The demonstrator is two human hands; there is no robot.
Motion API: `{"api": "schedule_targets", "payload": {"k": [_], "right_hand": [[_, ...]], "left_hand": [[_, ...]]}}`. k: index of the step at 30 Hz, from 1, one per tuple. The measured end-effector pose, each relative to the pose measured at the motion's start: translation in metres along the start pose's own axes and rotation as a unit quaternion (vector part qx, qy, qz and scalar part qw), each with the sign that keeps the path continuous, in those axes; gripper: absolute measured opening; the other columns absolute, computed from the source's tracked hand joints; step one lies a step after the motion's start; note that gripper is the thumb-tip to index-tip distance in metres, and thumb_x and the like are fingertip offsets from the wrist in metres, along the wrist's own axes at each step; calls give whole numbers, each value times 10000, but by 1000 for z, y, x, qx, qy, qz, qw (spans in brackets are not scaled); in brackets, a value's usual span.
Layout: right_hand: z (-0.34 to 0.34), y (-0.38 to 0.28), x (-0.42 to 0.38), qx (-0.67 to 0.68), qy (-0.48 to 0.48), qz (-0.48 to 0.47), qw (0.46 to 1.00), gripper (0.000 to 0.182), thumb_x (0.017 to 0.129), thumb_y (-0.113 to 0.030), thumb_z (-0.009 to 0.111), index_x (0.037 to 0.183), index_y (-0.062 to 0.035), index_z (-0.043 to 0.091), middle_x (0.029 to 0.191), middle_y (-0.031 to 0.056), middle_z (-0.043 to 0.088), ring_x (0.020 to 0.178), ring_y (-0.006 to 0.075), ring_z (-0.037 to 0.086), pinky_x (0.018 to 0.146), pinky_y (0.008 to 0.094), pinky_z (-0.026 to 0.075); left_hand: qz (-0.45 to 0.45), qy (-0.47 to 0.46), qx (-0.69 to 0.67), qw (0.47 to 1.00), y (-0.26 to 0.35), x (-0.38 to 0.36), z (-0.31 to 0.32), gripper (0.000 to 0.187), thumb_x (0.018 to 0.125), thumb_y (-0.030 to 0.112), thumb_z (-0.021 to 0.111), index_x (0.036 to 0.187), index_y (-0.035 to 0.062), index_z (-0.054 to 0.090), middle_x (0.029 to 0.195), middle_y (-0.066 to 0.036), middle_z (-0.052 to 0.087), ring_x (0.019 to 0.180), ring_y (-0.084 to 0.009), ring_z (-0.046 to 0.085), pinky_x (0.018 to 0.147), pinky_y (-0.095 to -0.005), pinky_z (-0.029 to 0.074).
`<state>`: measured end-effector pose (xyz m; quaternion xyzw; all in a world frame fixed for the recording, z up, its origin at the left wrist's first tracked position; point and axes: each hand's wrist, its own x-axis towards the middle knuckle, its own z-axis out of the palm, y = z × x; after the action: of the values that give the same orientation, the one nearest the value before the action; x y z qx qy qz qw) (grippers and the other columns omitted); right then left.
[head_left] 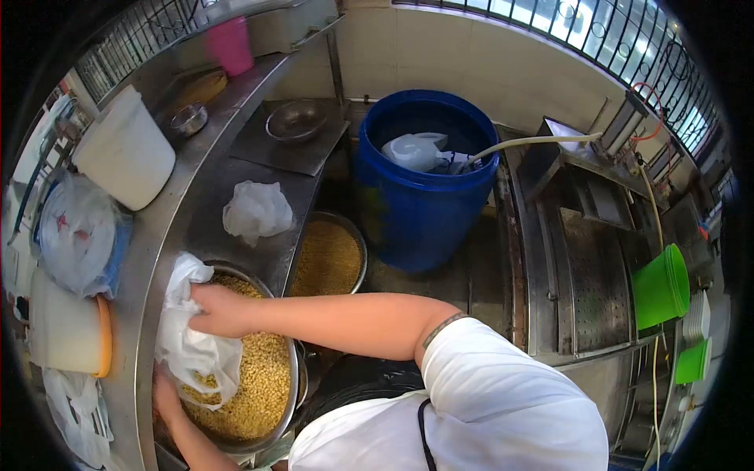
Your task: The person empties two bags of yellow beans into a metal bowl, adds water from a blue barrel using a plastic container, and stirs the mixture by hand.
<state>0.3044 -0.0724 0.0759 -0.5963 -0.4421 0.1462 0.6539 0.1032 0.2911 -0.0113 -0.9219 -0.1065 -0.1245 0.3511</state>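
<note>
My right hand [216,310] is closed on a thin white plastic bag [192,349], its fingers partly sunk in the folds. The bag hangs over a large metal bowl [293,385] of pale yellow beans or kernels [263,385], and its lower edge touches them. Low on the left, my left hand [165,396] is against the bag's lower edge, beside the bowl's left side. Its fingertips are hidden, so whether it grips the bag does not show.
A second bowl of finer golden grain [326,255] stands behind. A crumpled clear bag [258,210] lies on the metal shelf [208,196]. A blue barrel [424,212] with a hose stands ahead. White buckets [129,149] line the left counter; a steel sink unit [593,275] is right.
</note>
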Motion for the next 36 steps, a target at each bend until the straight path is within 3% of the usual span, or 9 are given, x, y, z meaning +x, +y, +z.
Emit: {"api": "schedule_targets", "payload": {"k": [2, 8, 11, 15, 19, 26, 30, 32, 36], "right_hand": [[0, 18, 4, -121, -66, 25, 990, 418, 826, -169, 699, 1189, 26, 632, 1102, 261, 699, 1088, 390, 676, 934, 443, 530], [-7, 4, 3, 32, 35, 12, 999, 364, 846, -95, 690, 1196, 0, 656, 1137, 217, 718, 1102, 366, 684, 957, 419, 525], [-8, 16, 3, -87, -38, -5, 995, 389, 876, -109, 709, 1245, -10, 636, 1184, 158, 723, 1107, 250, 681, 968, 383, 522], [-13, 8, 13, 9, -24, 18, 1000, 402, 889, -106, 716, 1271, -15, 628, 1189, 123, 722, 1108, 207, 661, 975, 370, 519], [-16, 1, 23, 1, -27, 28, 999, 398, 902, -93, 710, 1282, -3, 627, 1187, 108, 718, 1091, 188, 652, 966, 352, 516], [-15, 12, 35, -89, 0, 82, 993, 350, 949, -119, 673, 1270, 10, 618, 1179, 90, 708, 1029, 193, 665, 889, 363, 541], [-14, 14, 40, 91, 69, 77, 990, 404, 965, -142, 670, 1335, -3, 588, 1215, 113, 700, 1064, 222, 663, 932, 379, 531], [-18, 2, 37, -108, -45, 75, 990, 423, 969, -149, 670, 1363, -22, 580, 1235, 113, 695, 1084, 226, 661, 963, 377, 522], [-16, -7, 39, 47, 59, 46, 996, 421, 955, -172, 691, 1337, -16, 607, 1234, 153, 700, 1097, 260, 672, 982, 389, 517]], "left_hand": [[-189, -84, -599, 773, 18, 18, -25, 577, 1039, 342, 620, 1446, -50, 506, 1496, -257, 530, 1363, -383, 523, 1121, -408, 396], [-265, -127, -612, 734, 58, 33, -161, 740, 945, 308, 738, 1486, -91, 430, 1443, -294, 554, 1366, -383, 520, 1142, -429, 383], [-84, -138, -550, 819, 70, 38, -185, 754, 917, 242, 765, 1500, -80, 411, 1440, -299, 554, 1348, -367, 543, 1135, -415, 396], [-123, -113, -751, 639, 49, 35, -172, 696, 950, 220, 704, 1514, -63, 409, 1564, -249, 444, 1452, -362, 421, 1200, -410, 313], [-113, -103, -528, 835, 36, 24, -145, 823, 961, 344, 717, 1571, -55, 335, 1616, -270, 370, 1476, -340, 400, 1192, -408, 344], [-72, -164, -546, 819, 58, 7, -129, 708, 963, 343, 712, 1486, -59, 455, 1362, -224, 639, 1211, -325, 638, 1020, -403, 494], [-312, -75, -662, 677, 49, 20, -117, 475, 1003, 313, 642, 1355, -5, 613, 1385, -236, 626, 1219, -408, 621, 1080, -445, 448], [-221, 54, -475, 850, 49, 39, -137, 471, 1016, 281, 637, 1366, -31, 590, 1360, -207, 654, 1242, -336, 626, 1069, -421, 456], [-215, -3, -506, 835, 46, 60, -142, 526, 1015, 353, 625, 1389, -16, 588, 1449, -227, 588, 1359, -346, 540, 1153, -429, 376]]}}
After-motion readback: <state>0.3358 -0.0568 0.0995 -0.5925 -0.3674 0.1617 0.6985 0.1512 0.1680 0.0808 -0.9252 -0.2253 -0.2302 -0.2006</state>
